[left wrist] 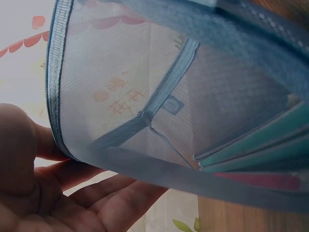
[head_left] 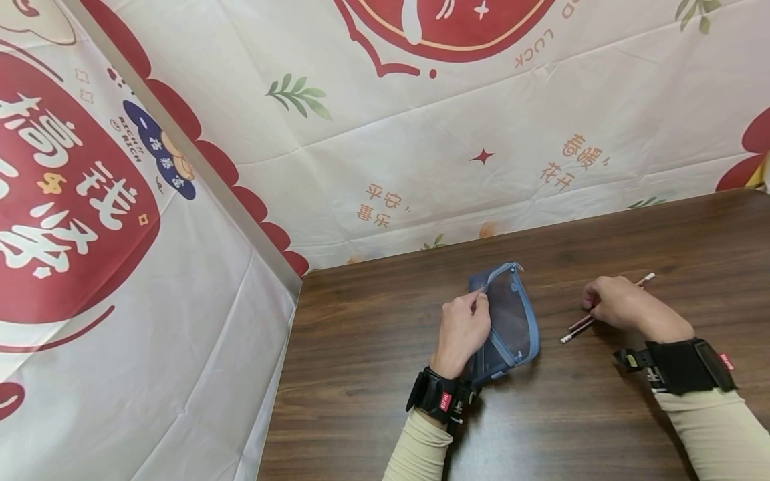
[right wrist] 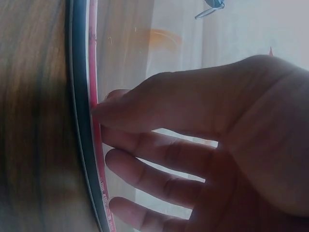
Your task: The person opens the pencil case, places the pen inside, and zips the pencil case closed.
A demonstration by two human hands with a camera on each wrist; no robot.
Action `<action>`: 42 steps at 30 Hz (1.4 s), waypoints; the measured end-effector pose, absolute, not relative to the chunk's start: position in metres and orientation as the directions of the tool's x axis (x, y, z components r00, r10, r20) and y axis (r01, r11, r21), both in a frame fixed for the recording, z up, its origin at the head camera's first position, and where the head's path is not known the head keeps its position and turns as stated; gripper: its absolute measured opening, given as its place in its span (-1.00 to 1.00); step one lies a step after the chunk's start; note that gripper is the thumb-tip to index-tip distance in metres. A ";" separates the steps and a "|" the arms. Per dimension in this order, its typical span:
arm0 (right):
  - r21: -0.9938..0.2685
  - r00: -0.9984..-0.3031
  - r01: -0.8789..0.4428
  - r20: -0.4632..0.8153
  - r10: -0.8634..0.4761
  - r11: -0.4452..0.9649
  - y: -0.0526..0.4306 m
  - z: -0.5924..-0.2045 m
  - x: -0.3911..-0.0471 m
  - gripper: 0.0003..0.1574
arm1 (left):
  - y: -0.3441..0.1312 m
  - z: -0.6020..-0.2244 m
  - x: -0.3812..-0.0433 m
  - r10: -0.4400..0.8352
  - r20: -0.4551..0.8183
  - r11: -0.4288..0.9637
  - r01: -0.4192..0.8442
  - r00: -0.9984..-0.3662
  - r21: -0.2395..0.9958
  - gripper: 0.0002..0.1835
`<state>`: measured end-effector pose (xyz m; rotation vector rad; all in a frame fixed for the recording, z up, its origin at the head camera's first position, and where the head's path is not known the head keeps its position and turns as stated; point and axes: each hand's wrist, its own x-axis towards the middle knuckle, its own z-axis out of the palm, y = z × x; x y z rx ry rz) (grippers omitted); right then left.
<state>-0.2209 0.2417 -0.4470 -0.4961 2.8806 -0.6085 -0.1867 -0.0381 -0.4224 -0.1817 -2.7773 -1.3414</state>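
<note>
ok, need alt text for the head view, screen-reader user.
A person's left hand pinches the edge of a blue mesh zip pouch, while the right hand has its fingers at two pencils beside it. Both hands work at a brown wood-grain table, with white printed cloth behind and along the picture's left.

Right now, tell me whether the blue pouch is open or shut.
Open: the pouch has its zipper edges spread apart, the left hand pinching one.
</note>
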 end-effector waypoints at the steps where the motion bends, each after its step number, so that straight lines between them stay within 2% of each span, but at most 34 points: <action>1: -0.414 -0.934 -0.285 -0.085 -0.348 0.865 0.242 -0.447 -0.221 -0.83 | -0.038 -0.423 -0.187 0.083 0.096 0.615 0.127 -0.992 0.778 -0.61; 16: -0.412 -0.931 -0.295 -0.077 -0.356 0.862 0.240 -0.451 -0.221 -0.79 | -0.038 -0.421 -0.187 0.086 0.104 0.613 0.135 -0.991 0.779 -0.61; 25: -0.336 -0.945 -0.252 -0.118 -0.306 0.907 0.238 -0.451 -0.222 -0.78 | -0.038 -0.421 -0.186 0.087 0.101 0.616 0.133 -0.991 0.776 -0.62; 42: -0.317 -0.931 -0.320 -0.070 -0.359 0.893 0.225 -0.458 -0.222 -0.69 | -0.038 -0.423 -0.187 0.095 0.104 0.614 0.140 -0.990 0.777 -0.62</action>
